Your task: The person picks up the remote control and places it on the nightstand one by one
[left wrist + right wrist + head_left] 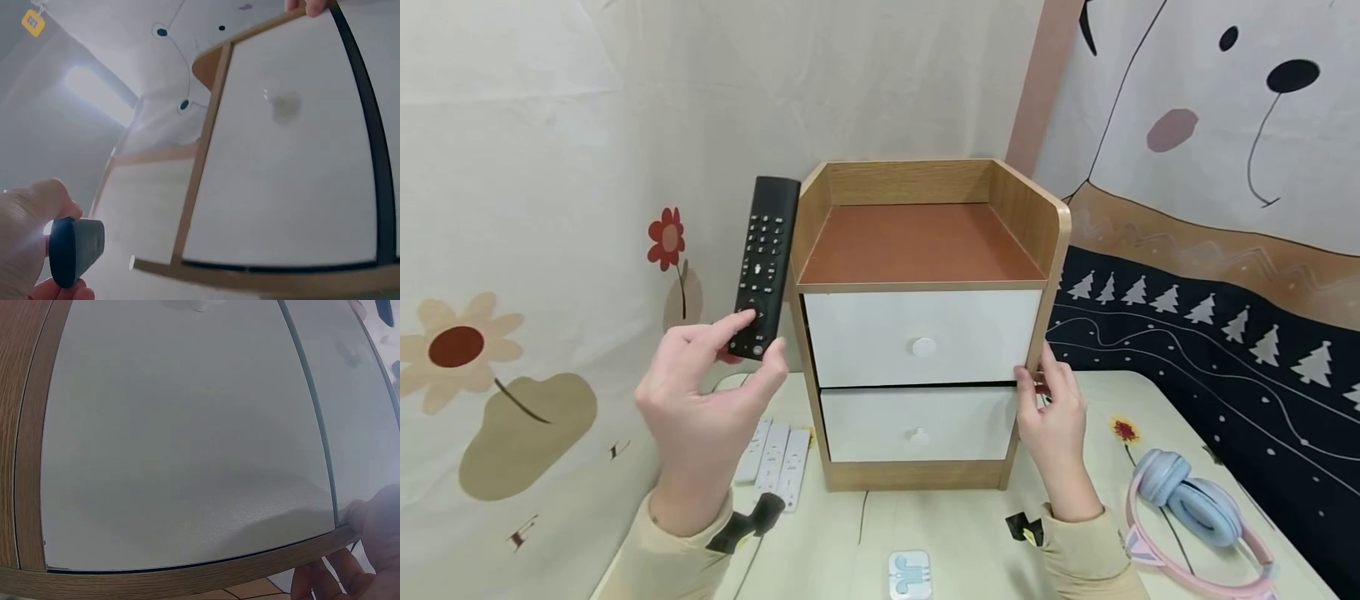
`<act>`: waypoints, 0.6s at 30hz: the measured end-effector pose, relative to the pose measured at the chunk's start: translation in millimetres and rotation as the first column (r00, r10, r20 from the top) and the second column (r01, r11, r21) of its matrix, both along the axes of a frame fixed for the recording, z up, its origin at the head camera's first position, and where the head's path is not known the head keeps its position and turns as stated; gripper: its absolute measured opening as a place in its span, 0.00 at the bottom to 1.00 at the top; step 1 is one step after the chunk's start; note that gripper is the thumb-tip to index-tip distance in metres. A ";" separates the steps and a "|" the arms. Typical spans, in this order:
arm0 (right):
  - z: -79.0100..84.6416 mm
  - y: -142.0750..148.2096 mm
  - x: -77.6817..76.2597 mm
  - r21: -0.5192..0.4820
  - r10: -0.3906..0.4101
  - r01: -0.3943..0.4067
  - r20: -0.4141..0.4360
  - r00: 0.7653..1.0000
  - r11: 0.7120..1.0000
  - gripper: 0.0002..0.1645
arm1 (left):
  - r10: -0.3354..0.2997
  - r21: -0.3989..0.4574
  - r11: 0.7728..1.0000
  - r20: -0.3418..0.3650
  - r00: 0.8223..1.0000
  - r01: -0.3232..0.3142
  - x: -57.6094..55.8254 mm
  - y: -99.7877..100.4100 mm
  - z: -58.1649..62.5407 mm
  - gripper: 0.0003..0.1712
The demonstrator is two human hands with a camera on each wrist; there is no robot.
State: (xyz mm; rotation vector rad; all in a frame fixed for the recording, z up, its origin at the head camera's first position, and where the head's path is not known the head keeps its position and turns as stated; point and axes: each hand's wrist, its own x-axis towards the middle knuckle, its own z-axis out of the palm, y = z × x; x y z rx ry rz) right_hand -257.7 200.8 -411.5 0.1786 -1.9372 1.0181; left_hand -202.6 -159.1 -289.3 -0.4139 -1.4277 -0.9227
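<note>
A black remote control (767, 258) stands nearly upright in my left hand (696, 400), pinched near its lower end between thumb and fingers, with its buttons toward the head camera. In the left wrist view, the remote control (84, 247) shows end-on, beside the cabinet. My right hand (1058, 417) grips the right side edge of a small wood-framed drawer cabinet (917, 477), thumb on the front and fingers round the side. Both white drawers, the upper (865, 342) and the lower (865, 425), are closed, each with a round knob. The brown open top shelf (917, 242) is bare.
White oblong strips (772, 462) lie left of the cabinet on the pale table (823, 558). A clear case with blue earphones (910, 575) lies in front, and pink-and-blue headphones (1206, 504) are at the right. Printed cloth (715, 125) hangs behind.
</note>
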 end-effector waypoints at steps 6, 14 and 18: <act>0.5 0.1 1.1 -0.005 0.001 -0.001 0.007 1.000 1.000 0.34 | -0.043 -0.143 0.989 0.005 0.999 0.043 -3.0 23.3 10.1 0.18; 0.7 -0.6 0.7 -0.002 -0.005 0.005 0.003 1.000 1.000 0.34 | -0.044 -0.287 0.956 0.082 0.996 0.066 -19.1 55.7 18.0 0.18; 1.9 -2.0 1.0 0.000 -0.010 0.010 0.003 1.000 1.000 0.34 | -0.019 -0.340 0.939 0.114 0.993 0.057 -27.1 66.0 25.4 0.16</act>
